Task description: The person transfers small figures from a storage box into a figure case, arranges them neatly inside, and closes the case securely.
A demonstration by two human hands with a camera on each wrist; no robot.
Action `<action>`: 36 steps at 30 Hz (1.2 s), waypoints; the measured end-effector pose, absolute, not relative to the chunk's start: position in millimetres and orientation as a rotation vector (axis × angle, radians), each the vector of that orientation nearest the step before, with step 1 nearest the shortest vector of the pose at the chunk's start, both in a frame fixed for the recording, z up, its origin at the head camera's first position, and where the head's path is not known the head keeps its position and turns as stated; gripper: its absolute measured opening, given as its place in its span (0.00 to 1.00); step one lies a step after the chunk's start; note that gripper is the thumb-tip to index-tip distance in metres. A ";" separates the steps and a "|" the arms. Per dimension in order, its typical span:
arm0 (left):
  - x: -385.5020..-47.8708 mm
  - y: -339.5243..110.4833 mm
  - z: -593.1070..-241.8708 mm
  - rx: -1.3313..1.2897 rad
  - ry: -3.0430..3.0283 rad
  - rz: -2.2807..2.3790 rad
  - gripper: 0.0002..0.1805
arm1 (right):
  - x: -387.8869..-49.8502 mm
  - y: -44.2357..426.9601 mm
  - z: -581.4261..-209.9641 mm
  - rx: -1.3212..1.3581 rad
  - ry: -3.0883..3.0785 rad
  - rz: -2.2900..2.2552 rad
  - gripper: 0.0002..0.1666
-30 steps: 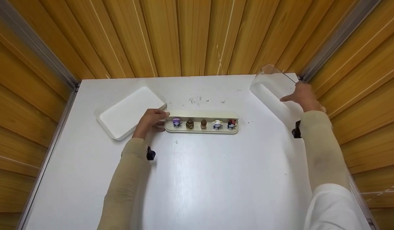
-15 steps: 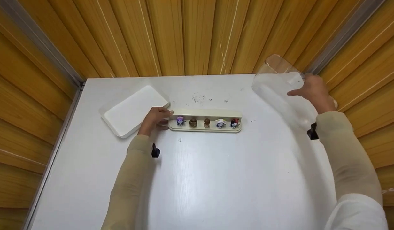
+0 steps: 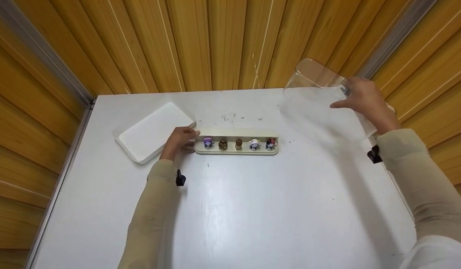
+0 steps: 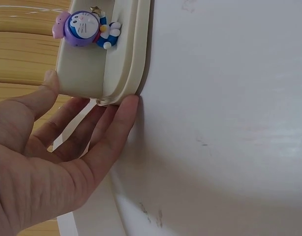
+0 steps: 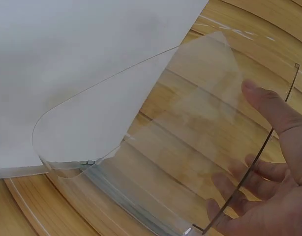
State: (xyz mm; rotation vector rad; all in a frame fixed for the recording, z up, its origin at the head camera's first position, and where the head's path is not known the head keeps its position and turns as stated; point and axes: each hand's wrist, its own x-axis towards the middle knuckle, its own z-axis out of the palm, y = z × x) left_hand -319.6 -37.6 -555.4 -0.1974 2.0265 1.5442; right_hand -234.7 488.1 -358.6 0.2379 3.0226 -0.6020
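A beige display base (image 3: 236, 152) with a raised back stands mid-table. Along it stands a row of small figurines, among them a purple-hooded one (image 4: 84, 28) at the left end, a brown one (image 3: 223, 144) and a white-hatted one (image 3: 254, 144). My left hand (image 3: 180, 139) grips the base's left end; in the left wrist view the thumb touches its back wall and the fingers lie against the end. At the far right, my right hand (image 3: 366, 99) holds a clear plastic cover (image 5: 141, 118) by its edge, thumb on one side and fingers on the other. The cover is tilted above the table.
A shallow white tray (image 3: 140, 162) lies at an angle behind the left hand. Wood-patterned walls (image 3: 226, 45) enclose the back and sides of the white table (image 3: 260, 209). Dark smudges mark the tabletop behind the base.
My right hand has lifted and tilted the clear cover, and its forearm has swung outward to the right. My left hand stays on the base's end, and the figurines stand as before.
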 end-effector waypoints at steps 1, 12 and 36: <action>-319.9 -37.2 -555.8 -0.199 2.029 1.543 0.20 | -234.0 486.0 -356.7 0.231 3.024 -0.598 0.60; -321.5 -35.3 -559.6 -0.189 2.049 1.520 0.20 | -227.6 463.0 -340.8 0.125 3.049 -0.495 0.63; -323.5 -45.0 -559.0 -0.220 2.019 1.559 0.21 | -216.0 398.4 -339.9 -0.114 3.051 -0.470 0.57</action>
